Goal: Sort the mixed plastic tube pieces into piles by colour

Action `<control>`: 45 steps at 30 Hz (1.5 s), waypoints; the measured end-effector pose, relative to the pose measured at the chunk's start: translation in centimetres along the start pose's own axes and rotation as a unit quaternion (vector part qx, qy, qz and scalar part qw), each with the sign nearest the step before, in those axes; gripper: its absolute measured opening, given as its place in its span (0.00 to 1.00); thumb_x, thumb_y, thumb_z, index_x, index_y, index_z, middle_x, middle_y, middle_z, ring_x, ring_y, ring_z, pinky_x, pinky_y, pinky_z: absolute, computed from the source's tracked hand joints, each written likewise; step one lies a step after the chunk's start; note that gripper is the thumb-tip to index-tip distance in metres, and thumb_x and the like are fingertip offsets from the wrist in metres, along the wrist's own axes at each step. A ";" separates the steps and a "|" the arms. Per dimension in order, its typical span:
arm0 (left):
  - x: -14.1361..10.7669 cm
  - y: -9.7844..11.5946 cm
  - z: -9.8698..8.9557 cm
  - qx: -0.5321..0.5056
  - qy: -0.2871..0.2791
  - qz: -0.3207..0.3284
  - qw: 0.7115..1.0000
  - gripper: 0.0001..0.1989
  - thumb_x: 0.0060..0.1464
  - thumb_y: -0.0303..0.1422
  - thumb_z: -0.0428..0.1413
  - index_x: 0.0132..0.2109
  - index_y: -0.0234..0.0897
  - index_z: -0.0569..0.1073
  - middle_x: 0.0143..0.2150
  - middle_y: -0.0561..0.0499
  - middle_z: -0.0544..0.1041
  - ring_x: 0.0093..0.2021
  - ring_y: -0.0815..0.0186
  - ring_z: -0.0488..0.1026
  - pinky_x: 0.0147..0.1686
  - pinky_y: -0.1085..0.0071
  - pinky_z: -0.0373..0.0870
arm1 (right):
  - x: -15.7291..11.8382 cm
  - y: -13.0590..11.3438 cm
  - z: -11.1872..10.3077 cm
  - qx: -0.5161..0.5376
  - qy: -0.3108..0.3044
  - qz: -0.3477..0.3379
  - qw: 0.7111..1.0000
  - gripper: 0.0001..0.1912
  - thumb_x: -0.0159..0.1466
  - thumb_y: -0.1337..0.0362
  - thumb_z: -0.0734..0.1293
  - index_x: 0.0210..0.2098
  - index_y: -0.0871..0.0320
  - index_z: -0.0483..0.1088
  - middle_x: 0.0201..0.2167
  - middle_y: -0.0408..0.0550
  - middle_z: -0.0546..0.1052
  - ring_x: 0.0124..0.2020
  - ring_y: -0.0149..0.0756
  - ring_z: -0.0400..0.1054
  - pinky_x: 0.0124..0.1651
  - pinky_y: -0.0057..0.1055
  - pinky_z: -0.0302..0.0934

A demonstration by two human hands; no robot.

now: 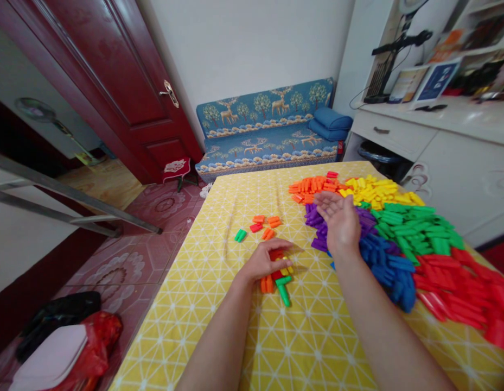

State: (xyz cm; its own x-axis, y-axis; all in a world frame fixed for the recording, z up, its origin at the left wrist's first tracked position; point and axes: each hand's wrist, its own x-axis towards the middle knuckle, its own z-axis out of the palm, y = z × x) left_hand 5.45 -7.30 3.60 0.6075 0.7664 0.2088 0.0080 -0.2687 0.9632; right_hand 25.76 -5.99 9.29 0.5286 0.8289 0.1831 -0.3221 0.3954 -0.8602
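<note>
My left hand (267, 260) is curled around a small cluster of joined plastic building blocks (278, 275) on the table, its thumb lying across the top. The cluster shows red, orange, yellow and green pieces, partly covered by the fingers. My right hand (342, 222) hovers palm-up over the purple blocks (314, 218), fingers spread apart, with nothing visible in it. Beyond my left hand lie several loose pieces: a green block (241, 235), a red block (256, 227) and an orange block (268, 233) among them.
Colour-sorted piles cover the table's right side: orange (312, 187), yellow (377, 191), green (416, 228), blue (388, 266) and red (463, 288). A patterned yellow cloth (186, 326) covers the table. Behind it stand a blue sofa (255, 146) and a white cabinet (459, 157).
</note>
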 end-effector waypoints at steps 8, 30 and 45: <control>0.5 -0.1 0.2 0.095 0.001 0.051 0.994 0.10 0.46 0.26 0.59 0.38 0.39 0.81 0.44 0.45 0.78 0.47 0.57 0.73 0.51 0.61 0.67 | -4.6 7.6 1.3 -0.218 -0.221 0.034 0.950 0.26 0.62 0.42 0.58 0.35 0.58 0.74 0.36 0.51 0.79 0.36 0.39 0.73 0.43 0.37 0.66; -2.0 3.6 -0.2 0.303 -0.150 0.059 0.939 0.31 0.40 0.49 0.65 0.53 0.48 0.75 0.56 0.44 0.73 0.57 0.49 0.67 0.60 0.52 0.56 | -4.0 9.6 0.3 -0.133 -0.137 0.084 0.978 0.28 0.60 0.40 0.60 0.33 0.61 0.73 0.32 0.52 0.78 0.31 0.35 0.73 0.32 0.30 0.68; -5.0 1.7 0.1 0.391 -0.144 0.166 0.894 0.14 0.61 0.39 0.50 0.51 0.43 0.74 0.54 0.45 0.74 0.52 0.61 0.70 0.53 0.63 0.64 | -4.0 10.0 0.4 -0.161 -0.152 0.076 0.972 0.28 0.62 0.41 0.59 0.34 0.61 0.74 0.31 0.52 0.78 0.28 0.33 0.72 0.30 0.27 0.66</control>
State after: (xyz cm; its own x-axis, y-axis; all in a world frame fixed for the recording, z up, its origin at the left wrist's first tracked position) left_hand 2.53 -11.63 4.23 0.8578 0.4166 0.3010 0.2727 -0.8654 0.4204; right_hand 20.13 -5.16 0.14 0.2222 0.9659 0.1329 -0.0898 0.1560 -0.9837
